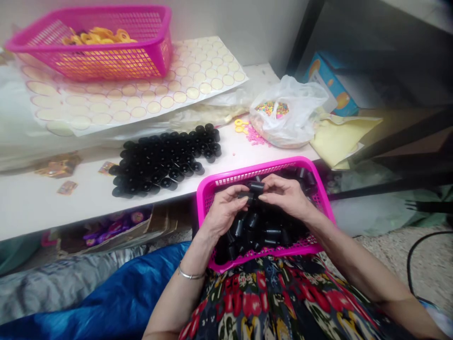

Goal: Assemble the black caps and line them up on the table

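A pink basket (207,189) rests on my lap, filled with several small black plastic cylinders (264,229). Both hands meet above it. My left hand (222,212) is closed, pinching a black cylinder at its fingertips. My right hand (286,193) is closed on a black cylinder (255,187) that it holds against the left hand's piece. On the white table ahead, several black cylinders (166,158) stand upright in a tight cluster.
A second pink basket (106,61) with yellow rings sits at the back left on a sheet of round stickers (141,101). A clear bag of coloured beads (283,115) lies to the right. Blue cloth (116,297) covers the floor at the left.
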Demonstrator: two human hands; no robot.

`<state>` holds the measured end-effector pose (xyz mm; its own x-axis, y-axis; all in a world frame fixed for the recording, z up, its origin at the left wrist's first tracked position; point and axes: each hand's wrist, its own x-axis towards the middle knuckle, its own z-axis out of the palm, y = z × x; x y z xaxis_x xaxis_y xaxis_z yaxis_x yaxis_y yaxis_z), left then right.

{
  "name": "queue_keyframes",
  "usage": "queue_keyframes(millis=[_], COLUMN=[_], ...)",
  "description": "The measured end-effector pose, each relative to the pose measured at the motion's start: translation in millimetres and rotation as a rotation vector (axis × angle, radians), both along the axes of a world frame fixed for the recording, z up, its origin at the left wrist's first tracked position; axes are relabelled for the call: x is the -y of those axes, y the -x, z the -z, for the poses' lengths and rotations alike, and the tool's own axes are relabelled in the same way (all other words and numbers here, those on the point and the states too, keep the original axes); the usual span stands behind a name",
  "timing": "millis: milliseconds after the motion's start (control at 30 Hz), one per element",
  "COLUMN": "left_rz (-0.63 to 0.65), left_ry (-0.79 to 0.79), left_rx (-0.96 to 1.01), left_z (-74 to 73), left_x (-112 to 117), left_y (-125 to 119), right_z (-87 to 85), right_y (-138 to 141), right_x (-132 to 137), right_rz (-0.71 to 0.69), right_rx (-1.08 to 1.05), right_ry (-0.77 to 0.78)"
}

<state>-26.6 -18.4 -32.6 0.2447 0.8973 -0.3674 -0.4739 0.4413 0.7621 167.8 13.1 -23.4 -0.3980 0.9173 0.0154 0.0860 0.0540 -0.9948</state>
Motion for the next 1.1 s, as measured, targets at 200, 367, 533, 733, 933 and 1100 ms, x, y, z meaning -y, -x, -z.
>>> queue_keyframes(millis=[200,367,533,733,933,1100], left_rz=[0.012,-0.072,-0.093,-0.147,-0.172,-0.181], left_ry=[0.019,0.036,0.055,0.028,0.014,0.013], left_rx=[0.046,0.115,0.138,0.111,0.042,0.023], left_z=[-2.8,-7.1,-8.1,-6.1,-3.9,-4.5], left_x=[3.3,1.2,-0.9,-1.6,-2.7,-2.2], left_y=[-2.9,0.3,1.6,1.4,1.3,3.6], right_z=[4.4,1.4,-7.3,-5.6,-4.9,-9.4], right_y=[8.7,9.7,6.6,3.6,3.3,2.8], right_x=[1.6,4.8,13.1,17.2,18.6,15.1], right_rz=[0.164,0.297,0.157,0.108,0.091,0.036], right_rx=[-0.03,-0.246,-0.117,-0.055,-0.046,0.058], right_ry=[0.064,0.138,0.107,0.024,0.016,-0.125])
